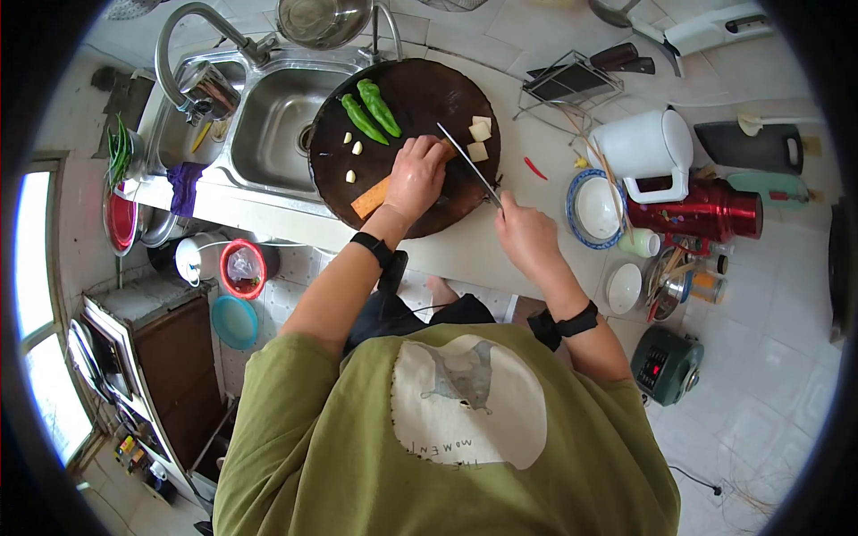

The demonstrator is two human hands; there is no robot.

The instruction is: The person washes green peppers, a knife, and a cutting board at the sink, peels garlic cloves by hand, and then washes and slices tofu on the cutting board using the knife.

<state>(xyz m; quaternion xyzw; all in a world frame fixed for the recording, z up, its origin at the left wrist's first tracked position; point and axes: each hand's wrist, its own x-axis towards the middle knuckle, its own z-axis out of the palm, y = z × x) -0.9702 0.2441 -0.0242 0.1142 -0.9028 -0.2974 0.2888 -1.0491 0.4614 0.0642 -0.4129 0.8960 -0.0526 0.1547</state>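
Note:
My left hand (418,175) presses down on an orange-skinned block of what looks like dried tofu (370,198), its fingers curled over the far end. In my right hand (525,234) is a kitchen knife (468,163), its blade tilted beside the block's end, just past my left fingertips. Pale cut pieces (479,132) lie on the blade's far side. All of this rests on a round dark cutting board (416,89). Two green peppers (365,116) and several garlic cloves (357,147) sit on its left part. My left hand hides the block's middle.
The board overlaps the edge of a double sink (268,116) with a faucet (214,27). To the right are a small red chili (534,168), a knife rack (572,80), a blue-rimmed bowl (572,192), a white kettle (639,147) and a red thermos (706,210).

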